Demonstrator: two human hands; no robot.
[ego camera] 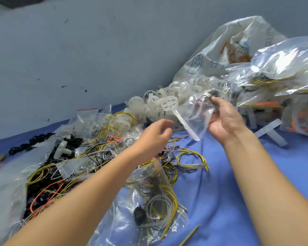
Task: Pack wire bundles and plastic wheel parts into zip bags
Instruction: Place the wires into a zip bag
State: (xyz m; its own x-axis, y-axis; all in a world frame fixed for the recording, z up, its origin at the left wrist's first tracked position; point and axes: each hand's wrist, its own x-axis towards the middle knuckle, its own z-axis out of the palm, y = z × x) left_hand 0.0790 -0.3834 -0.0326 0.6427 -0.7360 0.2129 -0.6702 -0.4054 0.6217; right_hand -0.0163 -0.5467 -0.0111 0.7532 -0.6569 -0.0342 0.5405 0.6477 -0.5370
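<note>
A person's right hand (224, 119) pinches a small clear zip bag (196, 116) above the blue cloth (238, 183), its mouth angled down toward the left hand (154, 137), probably so it can be filled. That left hand hovers with loosely curled fingers, holding nothing, over loose wire bundles (103, 150) mid-cloth. White wheels (169, 102) are heaped along the far edge, and filled bags (283, 82) are stacked at the far right corner.

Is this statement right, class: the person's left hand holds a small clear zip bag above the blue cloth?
Not quite. The head view shows the right hand holding the small clear zip bag above the blue cloth; the left hand holds nothing.
</note>
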